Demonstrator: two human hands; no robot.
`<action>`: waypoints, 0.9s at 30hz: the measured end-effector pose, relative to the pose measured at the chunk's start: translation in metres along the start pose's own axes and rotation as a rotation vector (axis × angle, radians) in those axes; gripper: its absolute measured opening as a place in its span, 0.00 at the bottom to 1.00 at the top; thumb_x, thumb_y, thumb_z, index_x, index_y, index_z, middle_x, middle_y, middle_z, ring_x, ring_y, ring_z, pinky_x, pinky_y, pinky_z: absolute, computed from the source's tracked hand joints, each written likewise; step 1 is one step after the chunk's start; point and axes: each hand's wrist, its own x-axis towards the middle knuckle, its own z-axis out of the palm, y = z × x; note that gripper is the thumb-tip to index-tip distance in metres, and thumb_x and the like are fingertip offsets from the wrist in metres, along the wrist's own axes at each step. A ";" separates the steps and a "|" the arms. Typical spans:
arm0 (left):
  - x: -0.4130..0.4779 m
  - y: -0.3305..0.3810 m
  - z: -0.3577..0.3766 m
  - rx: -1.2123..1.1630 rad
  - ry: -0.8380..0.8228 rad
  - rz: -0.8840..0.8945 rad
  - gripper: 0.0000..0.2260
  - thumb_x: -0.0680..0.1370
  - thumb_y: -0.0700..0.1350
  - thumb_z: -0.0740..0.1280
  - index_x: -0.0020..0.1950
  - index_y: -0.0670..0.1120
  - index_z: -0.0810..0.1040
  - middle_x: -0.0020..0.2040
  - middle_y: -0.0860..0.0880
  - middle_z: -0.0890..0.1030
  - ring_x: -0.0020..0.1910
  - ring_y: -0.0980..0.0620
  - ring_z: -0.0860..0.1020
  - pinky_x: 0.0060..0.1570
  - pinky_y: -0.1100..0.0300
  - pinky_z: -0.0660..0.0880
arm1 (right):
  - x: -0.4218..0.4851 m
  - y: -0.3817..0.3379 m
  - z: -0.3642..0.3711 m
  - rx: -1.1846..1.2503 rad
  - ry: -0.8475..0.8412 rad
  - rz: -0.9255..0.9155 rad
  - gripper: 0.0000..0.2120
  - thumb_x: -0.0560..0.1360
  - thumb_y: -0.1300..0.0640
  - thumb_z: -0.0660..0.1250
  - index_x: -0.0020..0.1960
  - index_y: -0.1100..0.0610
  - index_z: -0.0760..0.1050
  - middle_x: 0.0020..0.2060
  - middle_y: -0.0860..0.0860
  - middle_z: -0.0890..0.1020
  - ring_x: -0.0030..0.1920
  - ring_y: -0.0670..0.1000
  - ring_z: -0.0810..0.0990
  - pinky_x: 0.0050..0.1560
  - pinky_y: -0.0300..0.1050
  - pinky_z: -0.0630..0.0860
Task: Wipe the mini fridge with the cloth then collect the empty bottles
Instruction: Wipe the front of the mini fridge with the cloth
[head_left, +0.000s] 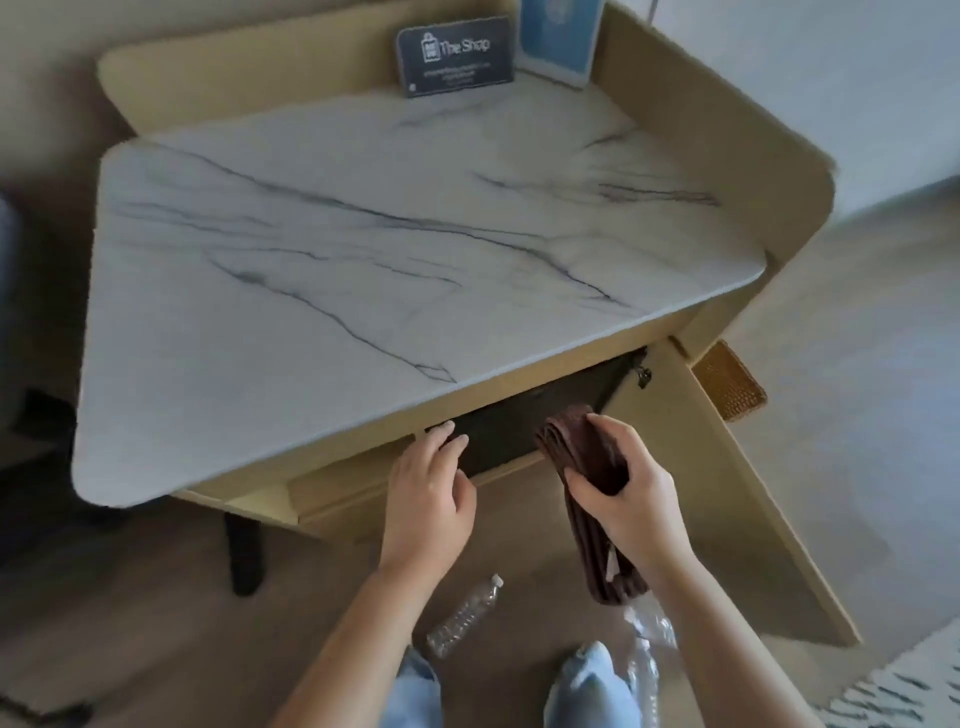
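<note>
Right hand (631, 493) is closed around a folded dark brown cloth (582, 457); upper end of the cloth points into the dark opening (545, 410) under the marble-look top (363, 249), lower end hangs down past the wrist. Left hand (428, 488) is open, holding nothing, fingertips (449, 434) resting on the left edge of that dark opening, next to the tan wood front panel (337, 488). Can't tell if the dark surface is the fridge top or its interior, too dark and blurred. Cabinet door (727, 493) stands swung out to the right. One clear plastic bottle (465, 616) lies on its side on the floor between the forearms, cap toward the cabinet. More crumpled clear bottles (647, 654) lie just below the hanging end of the cloth, beside the right knee (592, 680). At the back of the top: dark card reading "The Shop" (454, 54) and a blue-white framed card (558, 36), both upright
</note>
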 end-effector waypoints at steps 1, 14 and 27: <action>-0.003 0.001 0.008 0.011 0.051 -0.062 0.15 0.72 0.38 0.59 0.55 0.38 0.79 0.57 0.41 0.78 0.54 0.42 0.77 0.55 0.50 0.73 | 0.011 0.008 -0.001 0.000 -0.057 -0.026 0.26 0.66 0.58 0.73 0.61 0.46 0.71 0.51 0.45 0.80 0.52 0.47 0.78 0.53 0.44 0.75; -0.015 -0.060 0.135 0.109 0.232 -0.259 0.18 0.72 0.42 0.55 0.57 0.38 0.76 0.59 0.40 0.76 0.57 0.46 0.72 0.54 0.51 0.70 | 0.087 0.133 0.084 0.098 -0.185 -0.093 0.25 0.68 0.59 0.73 0.61 0.47 0.71 0.53 0.46 0.79 0.54 0.47 0.78 0.55 0.46 0.76; -0.007 -0.212 0.279 0.034 0.484 -0.180 0.27 0.72 0.34 0.67 0.69 0.40 0.63 0.68 0.37 0.67 0.66 0.40 0.68 0.53 0.41 0.75 | 0.155 0.279 0.239 0.229 0.038 -0.287 0.26 0.69 0.60 0.72 0.62 0.45 0.68 0.56 0.47 0.77 0.56 0.43 0.76 0.55 0.36 0.74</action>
